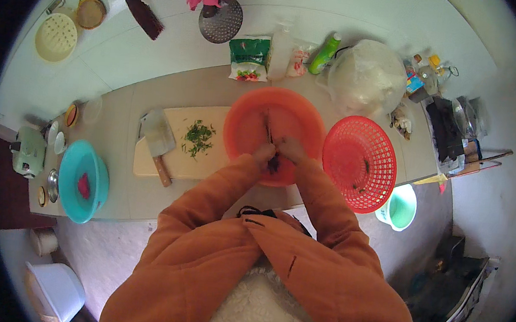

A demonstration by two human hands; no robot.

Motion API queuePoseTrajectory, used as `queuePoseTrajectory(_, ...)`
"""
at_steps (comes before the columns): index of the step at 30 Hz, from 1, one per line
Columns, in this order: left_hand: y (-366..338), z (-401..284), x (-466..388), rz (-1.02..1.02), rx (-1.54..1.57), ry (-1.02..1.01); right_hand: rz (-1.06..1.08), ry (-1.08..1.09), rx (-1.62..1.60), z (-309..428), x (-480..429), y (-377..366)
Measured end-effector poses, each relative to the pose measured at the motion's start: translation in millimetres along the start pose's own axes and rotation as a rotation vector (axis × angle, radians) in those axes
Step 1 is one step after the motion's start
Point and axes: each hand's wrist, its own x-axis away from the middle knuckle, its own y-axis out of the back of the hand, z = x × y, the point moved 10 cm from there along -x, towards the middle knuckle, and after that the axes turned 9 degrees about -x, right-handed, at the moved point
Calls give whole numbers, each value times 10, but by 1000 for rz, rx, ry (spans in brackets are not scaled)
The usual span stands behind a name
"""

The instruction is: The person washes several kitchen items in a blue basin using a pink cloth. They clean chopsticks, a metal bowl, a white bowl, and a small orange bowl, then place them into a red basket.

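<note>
Both of my hands are low inside an orange-red plastic basin (244, 109) on the counter. My left hand (265, 154) is closed around a dark, slender thing (268, 127) that points up towards the basin's far side; its kind cannot be told. Close by on the right, my right hand (289, 148) has its fingers bent at the same thing, but whether they grip it is unclear. A dark clump (273, 163) lies just below the hands. Left of the basin, a cutting board (183, 168) bears chopped greens (198, 138) and a cleaver (158, 137) with a wooden handle.
A red colander (344, 168) with a few green bits stands right of the basin. Behind are a green seasoning bag (249, 52), a green bottle (325, 54) and a full plastic bag (366, 78). At the left is a turquoise basin (68, 181); a pale bucket (400, 208) stands below the counter.
</note>
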Motion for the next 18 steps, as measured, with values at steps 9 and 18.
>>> queuePoseTrajectory(9,-307,-301,615,152,-851,-701,-239,-300,-1228,-770,-646,-208)
queuePoseTrajectory(18,-176,-21,1028,112,48,92,-280,-207,-1319,-463,-536,307)
